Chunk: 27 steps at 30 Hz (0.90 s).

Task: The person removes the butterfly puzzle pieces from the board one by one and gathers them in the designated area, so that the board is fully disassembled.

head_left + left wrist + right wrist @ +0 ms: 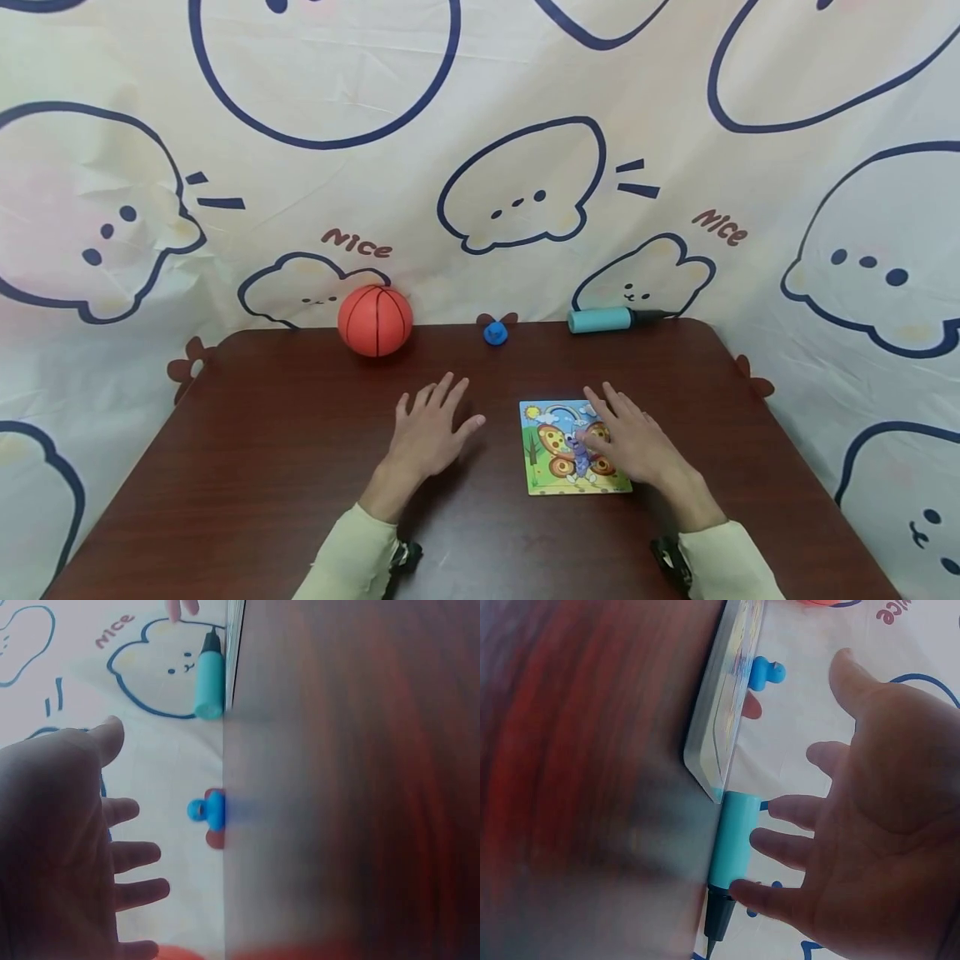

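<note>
My left hand (426, 437) is held over the table left of the puzzle, fingers spread and straight, with nothing in it. A flat square picture puzzle (542, 479) with a butterfly character lies on the table. Over its right part is my right hand (637, 442), fingers extended, hiding some of the picture. In the right wrist view this hand (900, 825) appears raised above the puzzle board (718, 742), apart from it. The left wrist view shows the left palm (56, 840) with no object against it.
Along the back edge of the brown table (247, 467) stand a red ball (375, 321) with black lines, a small blue duck-like figure (495, 333), and a teal cylinder (600, 320) with a black tapered end. A cartoon-printed white cloth (517, 275) hangs behind.
</note>
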Each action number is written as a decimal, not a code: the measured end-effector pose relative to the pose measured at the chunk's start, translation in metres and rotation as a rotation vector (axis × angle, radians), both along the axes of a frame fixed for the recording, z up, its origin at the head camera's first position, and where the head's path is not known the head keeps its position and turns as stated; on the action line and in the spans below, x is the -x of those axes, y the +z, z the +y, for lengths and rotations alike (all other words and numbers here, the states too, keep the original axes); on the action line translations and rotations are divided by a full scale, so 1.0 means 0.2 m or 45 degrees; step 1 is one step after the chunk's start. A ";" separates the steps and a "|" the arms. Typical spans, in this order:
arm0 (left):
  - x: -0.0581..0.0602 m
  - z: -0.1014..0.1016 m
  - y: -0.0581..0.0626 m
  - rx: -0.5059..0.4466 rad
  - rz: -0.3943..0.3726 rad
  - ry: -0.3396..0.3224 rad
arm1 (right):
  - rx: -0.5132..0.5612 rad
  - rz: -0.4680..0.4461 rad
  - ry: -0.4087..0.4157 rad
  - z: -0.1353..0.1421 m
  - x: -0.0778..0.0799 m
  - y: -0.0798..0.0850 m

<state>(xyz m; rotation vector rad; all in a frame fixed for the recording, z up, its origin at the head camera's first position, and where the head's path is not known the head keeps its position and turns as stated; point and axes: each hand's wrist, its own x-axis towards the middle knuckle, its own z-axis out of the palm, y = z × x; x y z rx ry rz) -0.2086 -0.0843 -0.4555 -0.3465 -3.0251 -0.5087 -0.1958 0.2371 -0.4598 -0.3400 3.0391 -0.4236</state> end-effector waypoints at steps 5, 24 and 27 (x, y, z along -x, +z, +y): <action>0.00 0.07 -0.01 0.014 -0.061 -0.047 | 0.019 -0.054 0.038 -0.01 -0.01 0.00; 0.00 0.28 0.00 -0.014 -0.193 -0.228 | 0.014 -0.161 0.112 -0.03 -0.02 0.00; 0.01 0.30 -0.01 -0.017 -0.225 -0.256 | 0.019 -0.195 0.115 -0.04 -0.02 0.00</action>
